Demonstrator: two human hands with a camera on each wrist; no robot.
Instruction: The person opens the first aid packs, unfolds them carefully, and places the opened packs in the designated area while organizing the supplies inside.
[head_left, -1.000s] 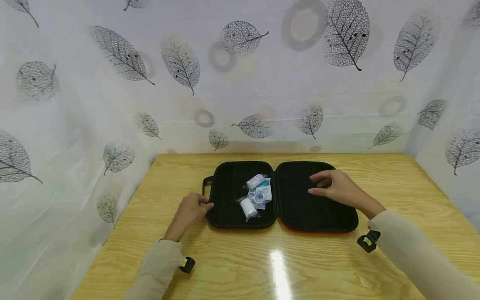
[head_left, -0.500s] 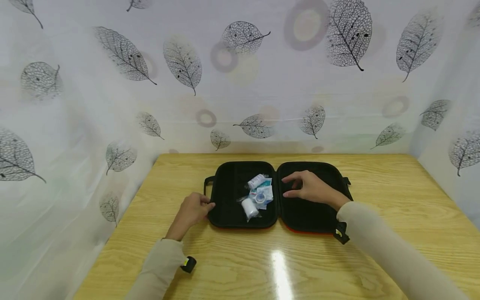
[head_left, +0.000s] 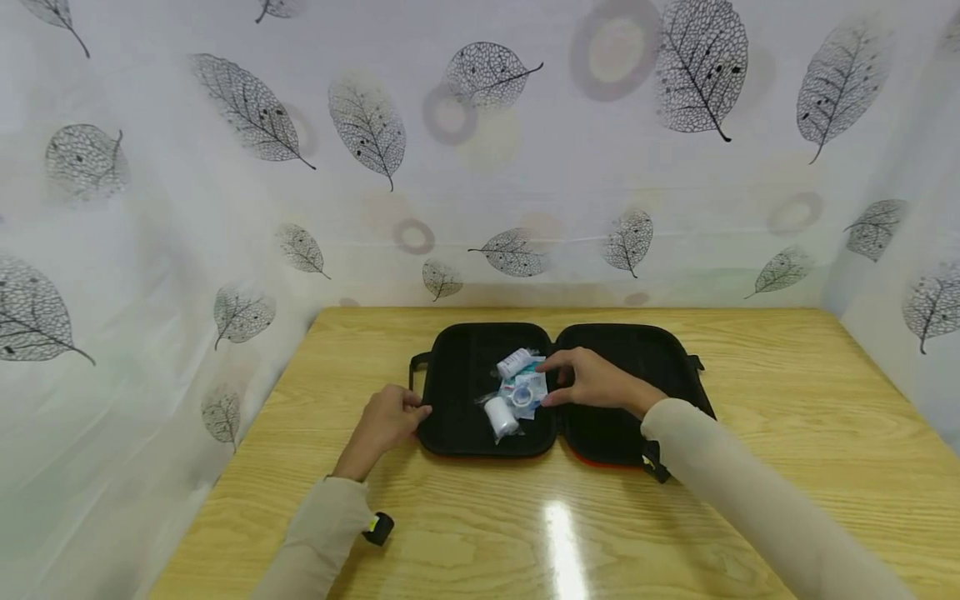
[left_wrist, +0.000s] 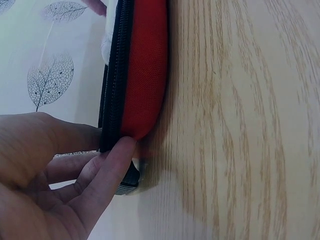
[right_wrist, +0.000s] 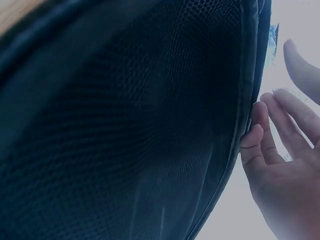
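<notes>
A black-lined zip case (head_left: 456, 408) lies unfolded on the table, its red outside (left_wrist: 146, 70) showing in the left wrist view. My left hand (head_left: 386, 419) pinches its left edge by the zipper, between thumb and fingers. In that half lie two wrapped white rolls, an upper one (head_left: 513, 362) and a lower one (head_left: 500, 415). Between them are a small ring-shaped roll (head_left: 521, 396) and flat packets (head_left: 532, 381). Over the hinge, my right hand (head_left: 596, 382) reaches to the packets' right side, thumb and fingers apart. Whether its fingertips touch a packet I cannot tell.
A black strap handle (head_left: 417, 363) loops from the case's left side. Dark mesh (right_wrist: 150, 115) lines the right half. The wooden table (head_left: 465, 525) ends at a leaf-patterned curtain (head_left: 525, 192) at the back, which also hangs along both sides.
My right hand has moved left, from above the case's right half to the packets beside the hinge. The left hand keeps its place at the left edge.
</notes>
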